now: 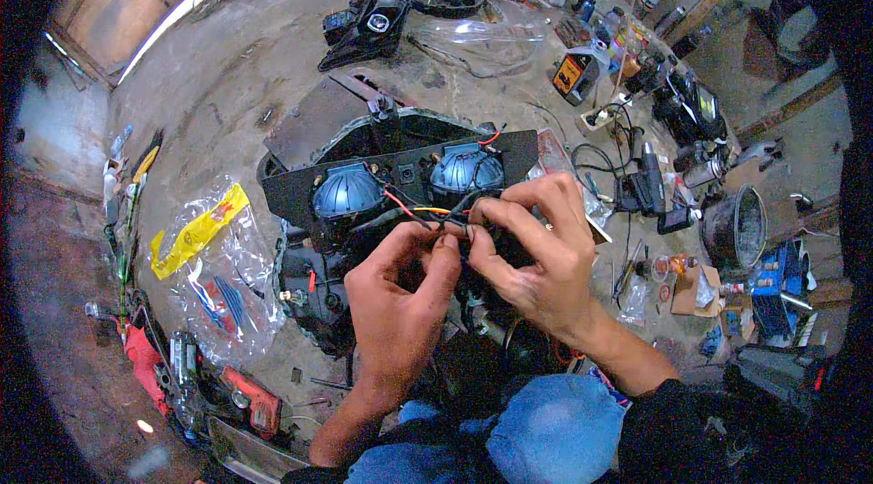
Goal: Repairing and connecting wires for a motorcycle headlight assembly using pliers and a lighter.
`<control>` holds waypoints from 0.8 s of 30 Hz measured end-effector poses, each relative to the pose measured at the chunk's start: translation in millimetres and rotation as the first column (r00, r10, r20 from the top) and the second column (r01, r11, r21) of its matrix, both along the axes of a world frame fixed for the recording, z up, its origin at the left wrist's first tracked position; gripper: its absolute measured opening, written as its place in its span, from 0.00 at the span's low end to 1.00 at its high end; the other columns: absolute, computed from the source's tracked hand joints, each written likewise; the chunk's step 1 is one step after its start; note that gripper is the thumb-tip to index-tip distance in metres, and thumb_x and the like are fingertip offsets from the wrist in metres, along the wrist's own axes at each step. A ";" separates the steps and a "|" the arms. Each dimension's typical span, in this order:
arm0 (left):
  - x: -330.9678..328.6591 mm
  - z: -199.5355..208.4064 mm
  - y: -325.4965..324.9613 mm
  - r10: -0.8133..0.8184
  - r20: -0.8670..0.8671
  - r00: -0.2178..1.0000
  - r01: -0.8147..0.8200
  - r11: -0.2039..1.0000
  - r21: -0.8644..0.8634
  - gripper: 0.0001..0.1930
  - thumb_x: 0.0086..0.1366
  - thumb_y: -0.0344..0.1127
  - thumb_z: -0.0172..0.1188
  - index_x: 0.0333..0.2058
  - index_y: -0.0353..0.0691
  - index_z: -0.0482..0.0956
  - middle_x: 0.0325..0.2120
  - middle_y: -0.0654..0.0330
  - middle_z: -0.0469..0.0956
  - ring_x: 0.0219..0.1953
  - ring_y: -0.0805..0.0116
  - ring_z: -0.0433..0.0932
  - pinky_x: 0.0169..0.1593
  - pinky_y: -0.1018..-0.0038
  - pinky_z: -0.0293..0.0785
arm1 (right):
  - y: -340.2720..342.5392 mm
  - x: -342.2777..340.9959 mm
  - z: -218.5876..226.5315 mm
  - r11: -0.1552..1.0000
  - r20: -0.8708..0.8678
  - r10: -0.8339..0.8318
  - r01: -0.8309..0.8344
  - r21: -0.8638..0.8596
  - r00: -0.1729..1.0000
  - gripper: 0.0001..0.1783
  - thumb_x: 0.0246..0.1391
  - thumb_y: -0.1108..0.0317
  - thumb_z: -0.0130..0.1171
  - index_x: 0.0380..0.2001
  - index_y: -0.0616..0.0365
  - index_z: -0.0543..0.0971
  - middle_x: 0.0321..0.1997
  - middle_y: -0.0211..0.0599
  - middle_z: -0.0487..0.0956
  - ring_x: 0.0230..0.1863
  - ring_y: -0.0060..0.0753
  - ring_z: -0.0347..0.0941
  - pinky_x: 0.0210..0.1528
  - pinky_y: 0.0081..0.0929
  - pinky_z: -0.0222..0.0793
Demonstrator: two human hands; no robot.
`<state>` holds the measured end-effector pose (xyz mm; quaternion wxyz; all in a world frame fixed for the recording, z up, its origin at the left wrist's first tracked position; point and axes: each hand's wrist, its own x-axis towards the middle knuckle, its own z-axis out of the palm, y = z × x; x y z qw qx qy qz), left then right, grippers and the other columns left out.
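Observation:
My left hand (400, 297) pinches a thin black wire (456, 231) between thumb and forefinger. From the other side, my right hand (536, 257) grips the same wire, its fingertips close to the left ones. What lies right under the fingertips is hidden. Just beyond my hands, two blue ribbed, domed lamp units (348, 193) are fixed to a flat black panel (289, 196). Red and yellow wires (429, 210) run between the lamps and my fingers. The panel rests across a dark vehicle headlight housing (318, 307), partly covered by my hands and the panel.
A clear plastic bag (245, 311) with a yellow strip (205, 229) lies left on the concrete floor. Red-cased tools (255, 402) sit lower left. At right are a hot-air gun (651, 176), a metal pot (735, 227) and several bottles (582, 70). Black lamp parts (368, 27) lie farther off.

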<state>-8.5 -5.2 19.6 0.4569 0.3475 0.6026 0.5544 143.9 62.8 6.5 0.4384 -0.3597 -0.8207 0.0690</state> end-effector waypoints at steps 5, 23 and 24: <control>0.8 -0.7 -1.2 -0.019 -0.109 0.994 0.018 1.000 -0.007 0.06 0.73 0.28 0.65 0.42 0.30 0.86 0.29 0.69 0.82 0.31 0.86 0.74 0.35 0.82 0.71 | 2.6 4.1 -5.7 0.997 -0.038 0.019 -0.022 -0.068 0.999 0.15 0.43 0.71 0.76 0.37 0.54 0.87 0.38 0.32 0.79 0.42 0.41 0.73 0.45 0.40 0.68; 1.2 6.6 -5.2 -0.029 -0.054 0.998 0.029 1.000 -0.012 0.10 0.77 0.32 0.62 0.44 0.29 0.86 0.30 0.68 0.84 0.32 0.85 0.75 0.35 0.81 0.72 | -12.5 4.5 11.3 0.990 -0.005 -0.048 0.047 -0.135 0.999 0.10 0.46 0.68 0.78 0.34 0.51 0.89 0.36 0.29 0.81 0.43 0.39 0.75 0.46 0.39 0.66; 0.4 7.2 -4.7 -0.030 -0.052 0.998 0.030 0.999 -0.014 0.10 0.77 0.32 0.62 0.44 0.29 0.86 0.30 0.68 0.84 0.32 0.85 0.75 0.35 0.81 0.72 | -11.3 5.3 12.4 0.989 -0.003 -0.049 0.048 -0.137 0.999 0.10 0.46 0.68 0.78 0.34 0.51 0.89 0.36 0.29 0.81 0.43 0.39 0.75 0.46 0.39 0.66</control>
